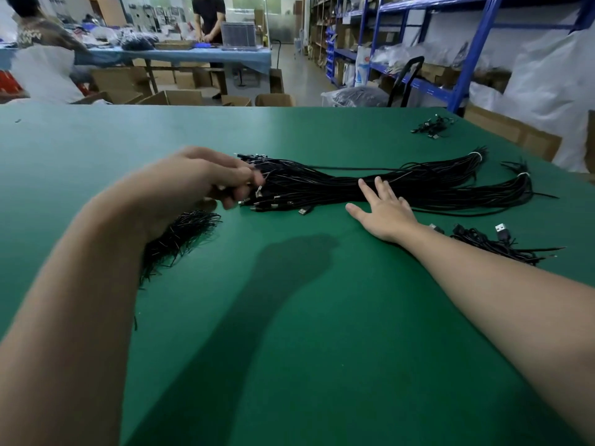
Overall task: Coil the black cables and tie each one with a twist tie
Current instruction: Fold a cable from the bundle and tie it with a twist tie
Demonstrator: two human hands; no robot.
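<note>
head view, right hand point(384, 211) flat against black cables point(428, 185)

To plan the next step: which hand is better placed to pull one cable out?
Probably left: the left hand is at the connector ends; the right hand lies flat on the bundle.

Beyond the green table's point(289, 333) far edge sit cardboard boxes point(174, 97). Further behind it, a standing person point(209, 14) works at a blue-covered table point(180, 56). To the green table's right rises blue shelving point(463, 59).
</note>
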